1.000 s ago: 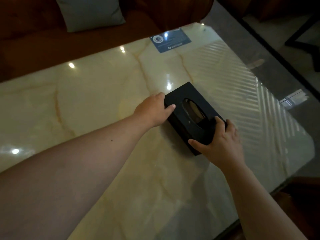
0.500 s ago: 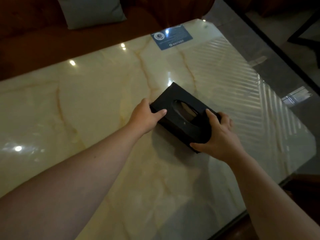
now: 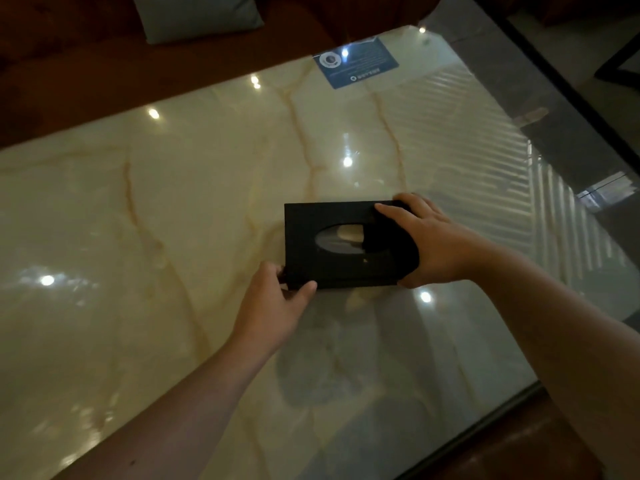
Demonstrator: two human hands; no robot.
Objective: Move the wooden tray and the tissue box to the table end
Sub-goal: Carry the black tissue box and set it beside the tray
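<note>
Your left hand [image 3: 273, 306] pinches the near-left corner of the black tissue box [image 3: 341, 249] — thumb on its front edge, the other fingers curled around the left end — while your right hand [image 3: 429, 244] clamps the right end, fingers closed over the far corner and thumb at the near one. The box sits level, near the middle of the glossy marble table [image 3: 173, 237], its oval opening facing up; you cannot tell whether it rests on the stone or floats just above it. A blue card [image 3: 356, 62] lies well apart at the far edge — beyond it, a pale cushion [image 3: 197, 12].
</note>
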